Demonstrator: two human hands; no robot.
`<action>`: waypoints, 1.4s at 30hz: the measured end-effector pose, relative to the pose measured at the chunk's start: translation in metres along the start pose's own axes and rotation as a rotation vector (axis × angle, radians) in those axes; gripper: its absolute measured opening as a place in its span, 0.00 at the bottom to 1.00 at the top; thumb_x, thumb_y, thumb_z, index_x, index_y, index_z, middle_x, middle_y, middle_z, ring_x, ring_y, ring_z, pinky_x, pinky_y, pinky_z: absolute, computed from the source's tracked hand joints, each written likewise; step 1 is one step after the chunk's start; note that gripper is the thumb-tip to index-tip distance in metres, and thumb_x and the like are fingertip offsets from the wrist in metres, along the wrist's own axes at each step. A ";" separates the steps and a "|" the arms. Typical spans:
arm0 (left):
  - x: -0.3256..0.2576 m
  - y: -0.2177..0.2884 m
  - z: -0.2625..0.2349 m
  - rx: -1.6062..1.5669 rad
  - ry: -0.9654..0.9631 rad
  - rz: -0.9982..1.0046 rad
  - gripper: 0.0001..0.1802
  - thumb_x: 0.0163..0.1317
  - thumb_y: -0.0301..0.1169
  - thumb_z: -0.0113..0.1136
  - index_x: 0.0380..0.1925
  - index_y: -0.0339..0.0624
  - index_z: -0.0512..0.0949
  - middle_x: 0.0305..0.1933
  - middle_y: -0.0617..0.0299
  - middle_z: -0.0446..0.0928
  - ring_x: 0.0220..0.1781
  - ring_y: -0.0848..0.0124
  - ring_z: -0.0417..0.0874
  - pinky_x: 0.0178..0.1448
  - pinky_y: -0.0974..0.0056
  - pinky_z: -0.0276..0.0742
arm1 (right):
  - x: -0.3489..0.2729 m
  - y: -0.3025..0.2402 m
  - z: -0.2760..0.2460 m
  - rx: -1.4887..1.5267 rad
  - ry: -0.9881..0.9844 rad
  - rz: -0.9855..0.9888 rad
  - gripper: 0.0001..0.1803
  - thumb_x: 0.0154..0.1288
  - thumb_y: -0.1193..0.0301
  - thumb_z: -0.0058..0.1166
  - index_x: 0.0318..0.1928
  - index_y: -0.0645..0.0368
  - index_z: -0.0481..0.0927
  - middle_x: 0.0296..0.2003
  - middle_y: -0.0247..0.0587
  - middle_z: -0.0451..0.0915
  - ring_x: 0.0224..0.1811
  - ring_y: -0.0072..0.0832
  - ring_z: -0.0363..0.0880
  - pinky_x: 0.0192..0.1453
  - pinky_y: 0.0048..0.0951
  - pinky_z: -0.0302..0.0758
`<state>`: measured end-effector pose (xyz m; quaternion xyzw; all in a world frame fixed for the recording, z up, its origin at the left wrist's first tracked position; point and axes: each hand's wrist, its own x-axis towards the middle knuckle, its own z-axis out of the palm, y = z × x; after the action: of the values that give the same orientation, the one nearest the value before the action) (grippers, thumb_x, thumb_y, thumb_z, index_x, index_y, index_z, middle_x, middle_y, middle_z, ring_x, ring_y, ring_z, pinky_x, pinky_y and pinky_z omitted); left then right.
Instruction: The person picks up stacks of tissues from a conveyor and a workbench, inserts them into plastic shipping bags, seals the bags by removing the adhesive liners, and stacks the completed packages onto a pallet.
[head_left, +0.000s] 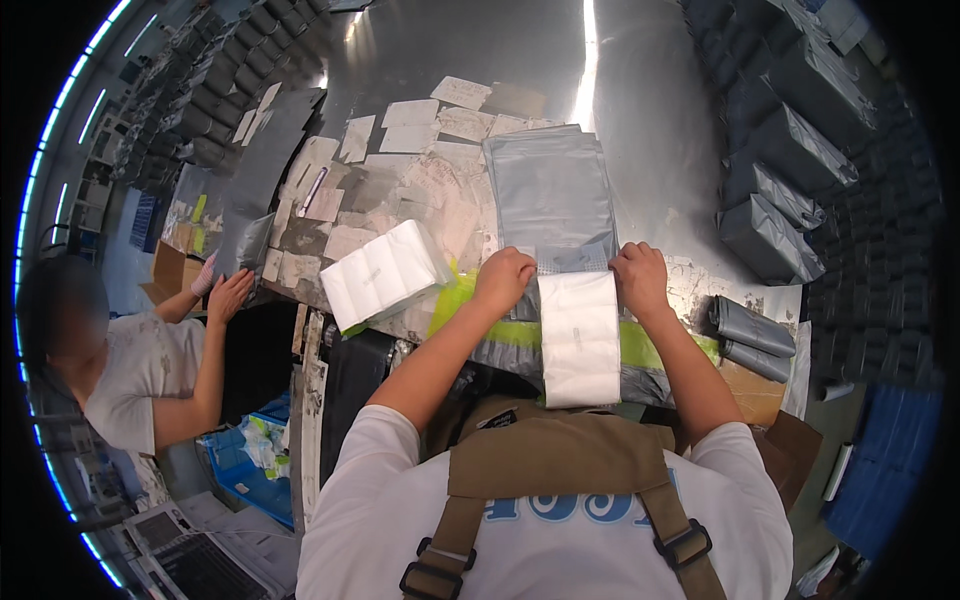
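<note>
A flat pile of grey plastic bags lies on the metal table in front of me. My left hand pinches the near left edge of the top bag. Opposite it, my right hand grips the same bag's near right edge, fingers closed. Between my forearms a long white wrapped pack reaches from the bag's mouth back toward my body; whether its far end is inside the bag I cannot tell. Left of my left hand sits a second white pack, apart from both hands.
A co-worker at the left has both hands on a grey bag. Filled grey parcels are stacked along the right side. Rolled grey bags lie near the right front corner. Paper labels and a pen cover the table's left part.
</note>
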<state>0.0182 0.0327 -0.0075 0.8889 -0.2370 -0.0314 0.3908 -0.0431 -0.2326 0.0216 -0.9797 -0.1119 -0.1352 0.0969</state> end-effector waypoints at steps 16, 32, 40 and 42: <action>-0.031 0.001 0.027 0.099 0.314 0.123 0.23 0.49 0.19 0.64 0.48 0.36 0.74 0.35 0.53 0.76 0.43 0.52 0.77 0.47 0.53 0.74 | -0.036 -0.027 0.012 0.729 0.115 0.607 0.09 0.55 0.77 0.61 0.39 0.60 0.82 0.31 0.41 0.78 0.32 0.39 0.78 0.38 0.38 0.76; -0.079 0.016 0.021 0.007 -0.019 0.080 0.05 0.53 0.21 0.60 0.30 0.37 0.81 0.30 0.52 0.76 0.33 0.54 0.79 0.38 0.55 0.75 | -0.099 -0.019 0.002 0.386 -0.170 0.398 0.06 0.57 0.67 0.60 0.28 0.54 0.85 0.30 0.40 0.80 0.32 0.43 0.80 0.35 0.42 0.76; -0.097 0.021 0.004 -0.173 -0.221 -0.022 0.03 0.54 0.20 0.62 0.29 0.37 0.80 0.27 0.58 0.75 0.30 0.63 0.78 0.35 0.62 0.73 | -0.129 -0.012 -0.007 0.837 -0.396 0.412 0.08 0.56 0.68 0.63 0.27 0.60 0.84 0.24 0.41 0.80 0.25 0.32 0.76 0.32 0.33 0.72; -0.074 0.016 0.011 -0.200 -0.036 -0.137 0.03 0.55 0.23 0.64 0.30 0.35 0.80 0.26 0.60 0.76 0.27 0.68 0.77 0.34 0.64 0.73 | -0.094 -0.006 0.000 0.897 -0.153 0.646 0.10 0.59 0.68 0.63 0.27 0.62 0.84 0.22 0.38 0.80 0.22 0.26 0.74 0.29 0.30 0.70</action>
<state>-0.0561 0.0488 -0.0127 0.8588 -0.1782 -0.0978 0.4702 -0.1327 -0.2446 -0.0038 -0.8339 0.1406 0.0338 0.5326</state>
